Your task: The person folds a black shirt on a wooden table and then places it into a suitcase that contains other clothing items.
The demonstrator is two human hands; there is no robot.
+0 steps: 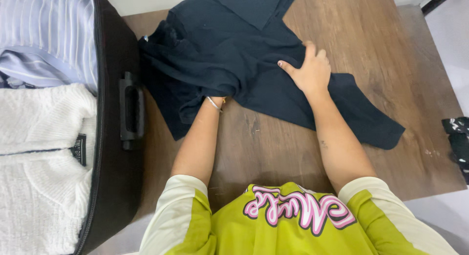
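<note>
Wooden table (371, 50) carries a dark shirt (229, 45); her right hand (310, 72) presses flat, fingers spread, while the left hand (215, 91) hides under cloth, grip unclear, beside 1 open suitcase (115, 152).

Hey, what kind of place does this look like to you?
Probably a home room where someone packs clothes. An open black suitcase with a white knit sweater and striped shirt inside sits beside a wooden table, where both hands handle a dark garment.
</note>
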